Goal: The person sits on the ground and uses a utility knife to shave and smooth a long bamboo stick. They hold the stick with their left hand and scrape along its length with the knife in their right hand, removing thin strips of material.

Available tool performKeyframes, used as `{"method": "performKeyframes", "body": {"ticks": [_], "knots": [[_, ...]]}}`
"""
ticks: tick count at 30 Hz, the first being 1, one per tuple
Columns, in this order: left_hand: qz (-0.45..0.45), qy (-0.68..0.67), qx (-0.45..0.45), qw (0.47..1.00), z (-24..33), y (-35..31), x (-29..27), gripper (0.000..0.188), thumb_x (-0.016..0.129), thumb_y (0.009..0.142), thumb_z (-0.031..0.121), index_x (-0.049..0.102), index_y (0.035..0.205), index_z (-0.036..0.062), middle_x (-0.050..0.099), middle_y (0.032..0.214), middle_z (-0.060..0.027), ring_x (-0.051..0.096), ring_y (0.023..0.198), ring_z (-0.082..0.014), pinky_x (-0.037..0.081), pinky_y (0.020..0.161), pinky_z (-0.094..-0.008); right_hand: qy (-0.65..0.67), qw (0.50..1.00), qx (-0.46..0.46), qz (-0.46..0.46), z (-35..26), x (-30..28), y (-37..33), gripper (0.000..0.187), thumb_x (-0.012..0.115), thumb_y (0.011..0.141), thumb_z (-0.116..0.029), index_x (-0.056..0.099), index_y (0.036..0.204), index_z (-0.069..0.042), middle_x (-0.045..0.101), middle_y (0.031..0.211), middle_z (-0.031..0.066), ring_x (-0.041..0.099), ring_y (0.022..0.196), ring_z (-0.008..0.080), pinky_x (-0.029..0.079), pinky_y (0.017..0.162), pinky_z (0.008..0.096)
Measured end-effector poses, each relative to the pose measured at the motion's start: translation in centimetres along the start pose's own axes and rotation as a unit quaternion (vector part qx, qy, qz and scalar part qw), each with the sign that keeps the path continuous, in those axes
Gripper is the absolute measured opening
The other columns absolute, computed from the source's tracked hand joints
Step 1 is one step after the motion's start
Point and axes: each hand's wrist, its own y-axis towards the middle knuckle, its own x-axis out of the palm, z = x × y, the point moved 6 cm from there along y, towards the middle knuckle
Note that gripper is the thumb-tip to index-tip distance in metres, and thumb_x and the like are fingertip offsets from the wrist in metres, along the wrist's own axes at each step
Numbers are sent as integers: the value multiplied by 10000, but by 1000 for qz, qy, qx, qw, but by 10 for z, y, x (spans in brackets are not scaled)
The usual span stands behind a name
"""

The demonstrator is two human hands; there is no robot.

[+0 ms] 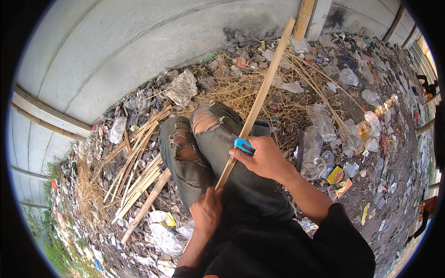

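Note:
A long flat bamboo strip (pixel 264 90) slants across my lap, its far end rising toward the wall. My left hand (pixel 206 212) is closed round its near end, close to my body. Farther up the strip, my right hand (pixel 264 157) grips a blue-handled utility knife (pixel 244 146), which lies against the strip. How far the blade is out is hard to see. Beneath are my knees in torn dark trousers (pixel 185 153).
Split bamboo strips (pixel 134 167) lie piled to my left beside a bamboo pole (pixel 147 206). A pale rock (pixel 182 88) and straw shavings (pixel 241 90) lie ahead. A concrete wall (pixel 125 51) stands beyond. Plastic litter (pixel 320 139) covers the ground at right.

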Motion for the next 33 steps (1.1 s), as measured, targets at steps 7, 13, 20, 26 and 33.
{"method": "performKeyframes", "body": {"ticks": [7,13,20,26,33], "knots": [[-49,-44,-24,998,-3,4,-8,275,614,1055,264,628,892,43,630,654,-250,658,638,-475,479,551,-544,179,974,100,93,33,-44,11,351,742,987,-252,597,741,-48,449,606,-62,376,583,51,299,519,305],[-90,-110,12,990,-7,13,-13,344,681,1014,387,646,998,45,675,710,-258,687,673,-476,521,579,-538,-19,966,67,249,61,-116,5,369,580,1097,-336,612,988,16,637,777,167,577,672,336,476,670,416],[-42,-113,7,993,-7,10,-15,386,813,924,342,667,1139,57,708,735,-243,731,700,-439,561,586,-480,-41,995,23,83,47,-66,2,373,542,1117,-296,593,948,32,592,730,162,532,631,274,467,650,390],[4,-67,31,997,-6,6,-16,396,831,904,303,686,1187,66,708,732,-240,728,656,-420,558,544,-466,-160,975,41,149,49,-57,27,471,530,1099,-404,592,852,-9,618,644,227,631,640,477,487,587,548],[-47,-40,-18,998,-2,10,-21,509,837,897,294,704,1291,1,729,774,-255,759,716,-396,584,621,-434,-63,986,41,148,68,-36,29,481,540,1115,-367,591,856,35,513,629,216,389,556,365,423,555,435]]}}
